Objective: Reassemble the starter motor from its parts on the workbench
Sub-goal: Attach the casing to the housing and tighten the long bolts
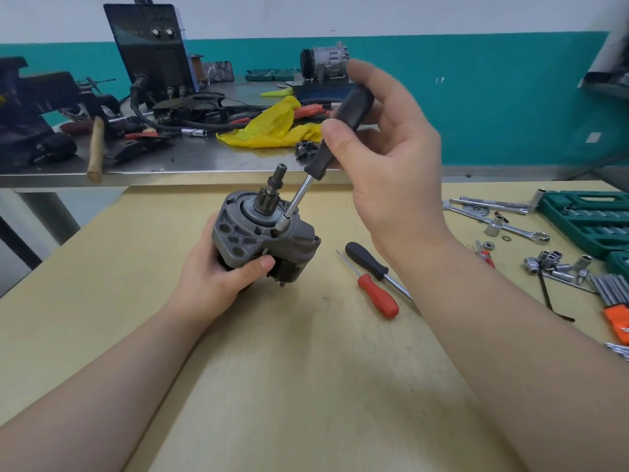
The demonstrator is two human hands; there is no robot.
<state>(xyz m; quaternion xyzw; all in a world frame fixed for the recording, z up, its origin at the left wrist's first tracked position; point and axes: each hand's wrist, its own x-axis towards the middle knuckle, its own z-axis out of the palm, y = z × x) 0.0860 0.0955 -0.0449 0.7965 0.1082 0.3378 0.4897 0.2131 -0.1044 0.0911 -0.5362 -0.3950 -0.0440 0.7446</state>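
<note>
Head view: left hand (218, 267) grips the starter motor (263, 235) upright above the surface (272, 369); right hand (388, 158) holds a nut driver (332, 137) seated on a housing bolt, probably tightening; next needs steady twisting.

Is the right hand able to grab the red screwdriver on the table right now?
Probably not yet. The right hand already grips the black nut driver set on the starter motor. The red screwdriver lies uncovered on the table below that forearm, so it's easy once freed.
</note>
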